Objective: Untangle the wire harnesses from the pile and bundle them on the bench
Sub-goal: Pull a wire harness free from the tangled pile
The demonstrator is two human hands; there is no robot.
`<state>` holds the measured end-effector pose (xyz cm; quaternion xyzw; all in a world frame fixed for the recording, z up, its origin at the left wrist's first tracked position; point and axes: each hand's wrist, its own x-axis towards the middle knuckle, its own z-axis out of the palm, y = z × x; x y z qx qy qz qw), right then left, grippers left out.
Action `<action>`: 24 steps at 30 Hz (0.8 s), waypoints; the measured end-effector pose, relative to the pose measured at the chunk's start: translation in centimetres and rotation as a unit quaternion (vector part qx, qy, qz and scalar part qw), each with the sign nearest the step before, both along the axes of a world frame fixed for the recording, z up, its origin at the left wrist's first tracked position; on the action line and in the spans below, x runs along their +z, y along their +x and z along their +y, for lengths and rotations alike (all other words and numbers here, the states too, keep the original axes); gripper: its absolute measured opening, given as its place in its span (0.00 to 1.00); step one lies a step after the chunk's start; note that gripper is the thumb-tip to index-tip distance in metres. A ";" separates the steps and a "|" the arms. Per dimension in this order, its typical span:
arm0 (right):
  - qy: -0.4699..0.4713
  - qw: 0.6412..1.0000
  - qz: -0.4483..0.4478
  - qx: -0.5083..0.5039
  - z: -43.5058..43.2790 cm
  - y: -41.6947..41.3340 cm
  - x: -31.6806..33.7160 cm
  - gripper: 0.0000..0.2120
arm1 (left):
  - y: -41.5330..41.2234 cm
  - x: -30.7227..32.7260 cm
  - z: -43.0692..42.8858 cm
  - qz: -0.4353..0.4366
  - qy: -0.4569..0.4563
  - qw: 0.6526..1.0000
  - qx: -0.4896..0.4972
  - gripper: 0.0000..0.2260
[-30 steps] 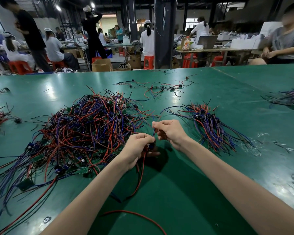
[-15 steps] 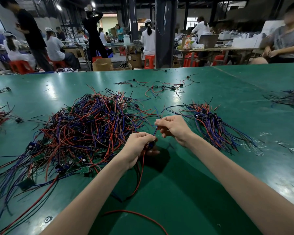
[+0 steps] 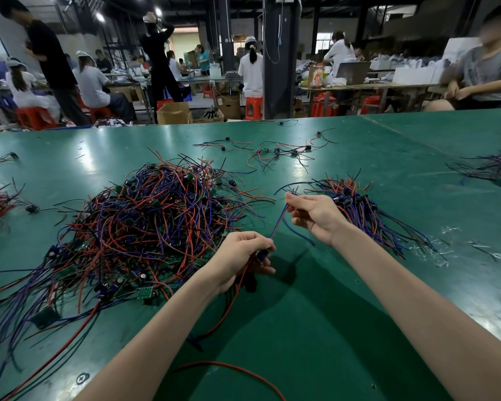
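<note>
Since the earlier frame the right hand (image 3: 315, 215) has drawn up and away from the left hand (image 3: 240, 256), and the gap between them is now spanned by a stretched blue wire (image 3: 278, 224).

Nearest the person, a loose red wire (image 3: 235, 369) lies curved on the green bench (image 3: 330, 328), apart from everything else.

Left hand: fingers curled round the harness body (image 3: 262, 254), a small dark part, possibly a connector; the view is too poor to confirm. A red lead (image 3: 232, 302) hangs from this grip down to the bench. This hand appears to serve as the anchor.

Right hand: thumb and fingers pinch the blue wire near its free end. Holding it taut probably straightens the lead and shows whether it is clear of the rest.

Left of both hands lies the tangled pile (image 3: 145, 227) of red, blue and black harnesses, with small green boards at its near edge. Just behind the right hand lies the sorted bundle (image 3: 365, 215), its leads running one way; the held harness likely goes there.

Farther back, a few stray harnesses (image 3: 278, 153) lie spread out.
</note>
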<state>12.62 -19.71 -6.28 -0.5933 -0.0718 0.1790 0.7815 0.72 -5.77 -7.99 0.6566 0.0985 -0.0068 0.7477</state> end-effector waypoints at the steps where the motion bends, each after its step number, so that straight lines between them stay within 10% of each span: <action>1: 0.002 1.000 -0.001 -0.003 0.0 0.1 0.1 0.07 | 0.0 0.1 0.0 0.000 0.000 1.000 0.000 0.10; 24: 0.080 0.996 0.044 -0.022 -0.4 0.5 0.0 0.06 | -0.4 0.4 0.0 -0.007 0.037 0.999 -0.022 0.10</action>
